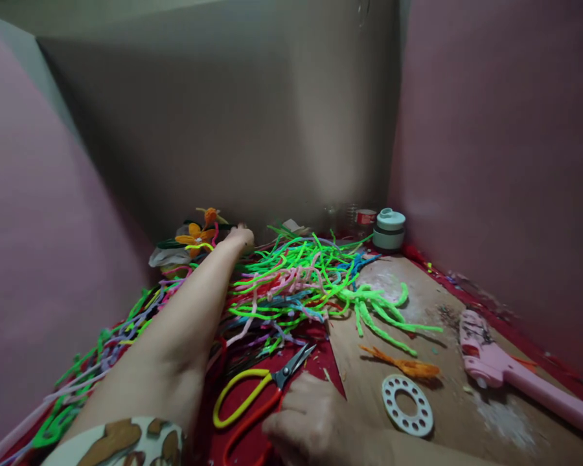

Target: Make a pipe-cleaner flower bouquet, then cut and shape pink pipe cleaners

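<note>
My left hand (243, 238) reaches far to the back, beside an orange pipe-cleaner flower (194, 238) and over the edge of a heap of pipe cleaners (291, 278). Its fingers point away and are mostly hidden, so what they touch does not show. Low in the middle, my right hand (311, 414) rests with curled fingers close to the scissors (276, 382). Anything inside those fingers is out of sight. The scissors have one yellow and one red handle loop, and their blades lie nearly closed on red cloth.
A bright green pipe-cleaner piece (369, 301) spreads over the brown board (354, 362). Near it lie an orange twisted piece (408, 366), a white disc with holes (407, 405) and a pink glue gun (505, 369). A lidded jar (389, 228) stands at the back, by pink side walls.
</note>
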